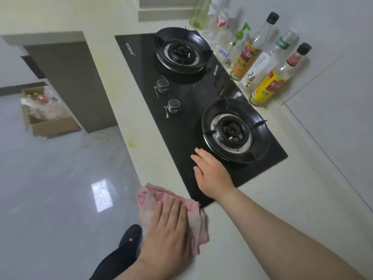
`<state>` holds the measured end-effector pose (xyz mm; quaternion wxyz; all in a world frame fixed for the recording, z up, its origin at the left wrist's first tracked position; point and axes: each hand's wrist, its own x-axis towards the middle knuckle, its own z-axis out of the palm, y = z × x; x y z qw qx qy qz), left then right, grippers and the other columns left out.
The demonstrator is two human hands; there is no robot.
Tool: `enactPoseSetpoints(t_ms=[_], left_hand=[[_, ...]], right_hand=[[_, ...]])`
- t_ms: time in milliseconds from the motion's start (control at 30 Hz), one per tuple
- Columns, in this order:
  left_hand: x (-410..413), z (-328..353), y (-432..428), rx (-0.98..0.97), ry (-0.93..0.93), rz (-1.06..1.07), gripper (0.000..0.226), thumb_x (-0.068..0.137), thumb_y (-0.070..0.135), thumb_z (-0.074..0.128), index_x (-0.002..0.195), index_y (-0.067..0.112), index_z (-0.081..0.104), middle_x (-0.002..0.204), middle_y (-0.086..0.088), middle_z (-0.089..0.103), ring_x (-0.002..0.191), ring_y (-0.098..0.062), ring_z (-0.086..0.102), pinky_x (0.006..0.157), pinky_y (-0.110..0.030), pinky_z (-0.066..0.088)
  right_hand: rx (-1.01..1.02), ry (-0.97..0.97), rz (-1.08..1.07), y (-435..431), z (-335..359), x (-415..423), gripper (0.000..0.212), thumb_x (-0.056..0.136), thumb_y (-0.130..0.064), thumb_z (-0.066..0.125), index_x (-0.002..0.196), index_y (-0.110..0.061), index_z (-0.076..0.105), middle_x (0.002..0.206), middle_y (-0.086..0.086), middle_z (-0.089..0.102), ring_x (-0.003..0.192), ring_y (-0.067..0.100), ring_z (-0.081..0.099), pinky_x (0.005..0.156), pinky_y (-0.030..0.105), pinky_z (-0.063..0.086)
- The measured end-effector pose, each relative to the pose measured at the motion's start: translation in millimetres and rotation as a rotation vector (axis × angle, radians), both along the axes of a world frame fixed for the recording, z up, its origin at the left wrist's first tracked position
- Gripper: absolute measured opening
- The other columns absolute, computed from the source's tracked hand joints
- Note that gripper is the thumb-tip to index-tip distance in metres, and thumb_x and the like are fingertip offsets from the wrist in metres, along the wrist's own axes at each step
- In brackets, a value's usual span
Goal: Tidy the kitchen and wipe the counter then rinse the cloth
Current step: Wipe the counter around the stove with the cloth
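Wiping stage judged in progress: left hand (169, 229) flat, pressing pink cloth (159, 196) on tabletop (272, 199); right hand (214, 176) open on gas hob (191, 91) just beyond. Rinsing outstanding.

Glossy grey floor (60, 178), white tiled wall (333, 47), cardboard box (50, 126).
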<state>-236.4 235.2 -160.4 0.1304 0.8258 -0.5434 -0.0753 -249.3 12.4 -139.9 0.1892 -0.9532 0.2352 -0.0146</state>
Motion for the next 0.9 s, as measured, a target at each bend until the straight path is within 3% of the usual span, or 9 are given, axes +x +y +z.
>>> enactPoseSetpoints(t_ms=[133,233,333,467,533,600,667,733,900], left_hand=[[2,-2,-19,0.077,0.052,0.262,0.095,0.082,0.065,0.045,0.142,-0.008,0.037,0.150,-0.026,0.035,0.142,-0.039,0.029,0.114,-0.043,0.011],[14,-2,-40,0.052,0.100,0.348,0.084,0.086,0.058,0.041,0.138,-0.007,0.045,0.147,-0.027,0.041,0.140,-0.038,0.030,0.118,-0.039,0.002],[26,-5,-45,-0.113,0.129,0.256,0.053,0.092,0.043,0.041,0.125,0.007,0.063,0.135,-0.014,0.058,0.131,-0.033,0.049,0.119,-0.032,0.006],[36,-3,-44,-0.421,0.262,0.059,0.033,0.100,0.038,0.044,0.113,0.016,0.064,0.120,-0.002,0.060,0.109,-0.021,0.059,0.101,-0.032,0.040],[32,-8,-53,-0.359,0.167,-0.042,0.032,0.094,0.033,0.052,0.122,0.021,0.059,0.130,-0.003,0.055,0.118,-0.021,0.055,0.103,-0.034,0.044],[28,-12,-70,-0.242,0.100,-0.047,0.042,0.088,0.033,0.060,0.130,0.027,0.055,0.142,-0.003,0.049,0.131,-0.023,0.048,0.111,-0.039,0.037],[35,-11,-91,-0.278,0.114,0.062,0.037,0.087,0.034,0.060,0.121,0.021,0.064,0.139,-0.009,0.053,0.128,-0.028,0.051,0.108,-0.040,0.038],[54,-2,-111,-0.295,0.211,0.276,0.035,0.086,0.036,0.063,0.116,0.015,0.064,0.136,-0.009,0.052,0.128,-0.027,0.047,0.108,-0.040,0.041],[123,7,-145,-0.212,0.195,0.511,0.060,0.083,0.048,0.066,0.125,0.007,0.052,0.143,-0.013,0.043,0.139,-0.028,0.032,0.116,-0.038,0.025]], right_hand=[[0.052,-0.042,-0.016,-5,-11,-3,0.043,0.097,-0.013,0.041,0.138,-0.004,0.052,0.151,0.013,0.041,0.142,0.027,0.035,0.117,0.040,0.031],[0.139,-0.102,-0.106,-6,-8,-6,0.049,0.096,-0.020,0.032,0.138,-0.003,0.051,0.149,0.013,0.040,0.139,0.024,0.035,0.116,0.025,0.021],[0.165,-0.118,-0.087,-15,-3,-17,0.048,0.096,-0.022,0.032,0.135,-0.004,0.054,0.148,0.010,0.043,0.138,0.019,0.037,0.114,0.015,0.017],[0.162,-0.083,-0.024,-34,-8,-44,0.043,0.101,-0.020,0.034,0.138,-0.010,0.052,0.150,0.001,0.043,0.139,0.010,0.034,0.119,0.025,0.024],[0.184,-0.084,-0.042,-38,-12,-50,0.041,0.103,-0.018,0.035,0.141,-0.012,0.050,0.151,-0.002,0.041,0.139,0.005,0.031,0.118,0.023,0.022],[0.173,-0.096,-0.039,-37,-16,-49,0.043,0.102,-0.020,0.034,0.140,-0.009,0.050,0.150,0.001,0.042,0.139,0.009,0.033,0.117,0.018,0.020],[0.150,-0.105,-0.020,-37,-17,-48,0.048,0.100,-0.026,0.030,0.138,-0.007,0.051,0.149,0.004,0.044,0.139,0.014,0.036,0.116,0.013,0.017],[0.149,-0.076,-0.019,-37,-15,-48,0.050,0.099,-0.029,0.027,0.141,-0.009,0.048,0.151,0.002,0.041,0.141,0.014,0.034,0.118,0.021,0.022],[0.065,0.019,0.024,-35,-16,-46,0.062,0.096,-0.043,0.022,0.150,-0.017,0.035,0.158,-0.002,0.031,0.147,0.010,0.023,0.121,0.032,0.023]])
